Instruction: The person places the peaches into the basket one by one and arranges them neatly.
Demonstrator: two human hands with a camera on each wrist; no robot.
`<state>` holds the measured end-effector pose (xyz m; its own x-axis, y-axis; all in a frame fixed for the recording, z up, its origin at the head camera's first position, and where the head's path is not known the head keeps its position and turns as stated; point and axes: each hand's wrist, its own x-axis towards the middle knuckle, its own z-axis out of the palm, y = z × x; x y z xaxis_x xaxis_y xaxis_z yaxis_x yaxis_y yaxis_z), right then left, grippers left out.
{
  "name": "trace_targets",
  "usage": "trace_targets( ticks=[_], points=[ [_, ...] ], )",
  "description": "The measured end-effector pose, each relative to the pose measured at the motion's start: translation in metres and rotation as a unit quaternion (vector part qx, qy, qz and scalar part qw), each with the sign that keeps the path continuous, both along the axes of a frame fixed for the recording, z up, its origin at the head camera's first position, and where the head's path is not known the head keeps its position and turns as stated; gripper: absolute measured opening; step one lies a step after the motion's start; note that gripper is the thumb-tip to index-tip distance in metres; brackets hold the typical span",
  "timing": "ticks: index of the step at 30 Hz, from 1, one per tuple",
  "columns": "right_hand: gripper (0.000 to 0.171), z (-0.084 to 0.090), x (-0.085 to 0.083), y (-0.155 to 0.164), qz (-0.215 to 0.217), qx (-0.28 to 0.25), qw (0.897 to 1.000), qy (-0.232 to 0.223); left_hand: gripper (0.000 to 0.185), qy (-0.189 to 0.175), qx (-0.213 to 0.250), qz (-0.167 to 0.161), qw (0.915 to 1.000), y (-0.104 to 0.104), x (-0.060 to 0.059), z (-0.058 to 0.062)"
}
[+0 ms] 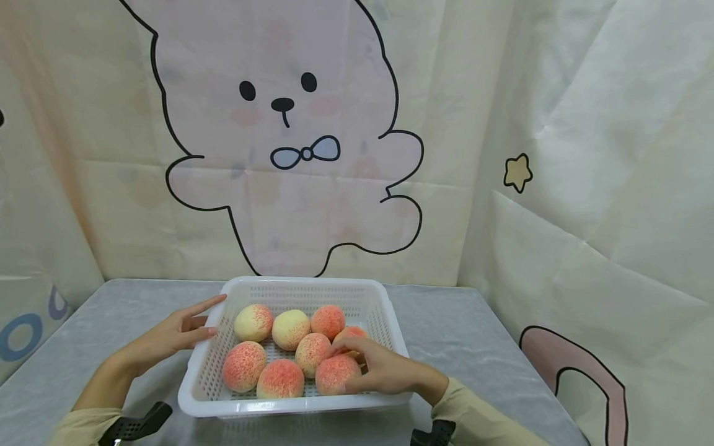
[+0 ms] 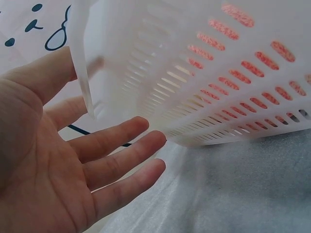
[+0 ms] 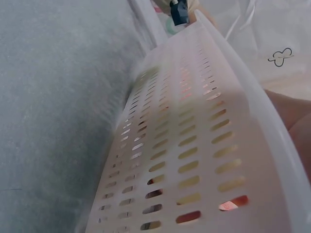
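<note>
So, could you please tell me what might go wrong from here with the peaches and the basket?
1. The right hand curls over a peach packed against others; lifting it might nudge its neighbours and set them rolling.
2. The left hand only rests straight fingers on the white basket wall, so the light basket could slide on the smooth grey table cover.
3. A firm squeeze might bruise the peach.

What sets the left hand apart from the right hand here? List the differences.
The left hand lies outside the white basket, fingers straight against its left wall; the right hand reaches inside over the rim. The left hand holds nothing; the right hand curls over a peach at the front right. Both rest low by the basket on the grey table.
</note>
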<state>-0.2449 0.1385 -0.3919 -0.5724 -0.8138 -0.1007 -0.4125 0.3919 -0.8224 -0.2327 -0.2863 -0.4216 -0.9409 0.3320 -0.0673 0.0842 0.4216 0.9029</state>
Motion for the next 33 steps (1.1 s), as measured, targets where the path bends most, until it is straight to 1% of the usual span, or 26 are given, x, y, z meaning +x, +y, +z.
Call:
trace_targets(
  ticks=[4,6,10,13,21,28,33],
  points=[
    [0.049,0.0006,-0.0009,-0.0010,0.014,0.007,1.000,0.004,0.078,0.003,0.002,-0.002,1.0000,0.0000,0.0004,0.0002],
    [0.048,0.0014,-0.0008,-0.0014,0.023,0.012,1.000,0.017,0.079,0.003,0.000,0.000,1.0000,0.0006,0.0003,0.0003],
    [0.045,0.0030,-0.0004,-0.0021,0.028,0.031,0.997,0.060,0.080,0.003,-0.005,0.005,1.0000,0.0022,-0.0001,0.0006],
    [0.046,0.0030,-0.0003,-0.0027,0.025,0.042,0.996,0.071,0.079,0.000,-0.007,0.006,1.0000,0.0023,0.0002,0.0013],
    [0.047,0.0015,0.0000,-0.0040,0.023,0.055,0.997,0.053,0.079,-0.003,-0.011,0.003,0.9999,0.0016,0.0017,0.0018],
    [0.043,0.0006,-0.0014,-0.0035,0.043,0.057,0.995,0.069,0.079,0.001,-0.013,0.004,0.9999,0.0016,0.0023,0.0010],
    [0.042,0.0014,-0.0015,-0.0047,0.042,0.059,0.996,0.061,0.079,-0.002,-0.015,0.007,0.9999,0.0019,0.0026,0.0011]
  ],
)
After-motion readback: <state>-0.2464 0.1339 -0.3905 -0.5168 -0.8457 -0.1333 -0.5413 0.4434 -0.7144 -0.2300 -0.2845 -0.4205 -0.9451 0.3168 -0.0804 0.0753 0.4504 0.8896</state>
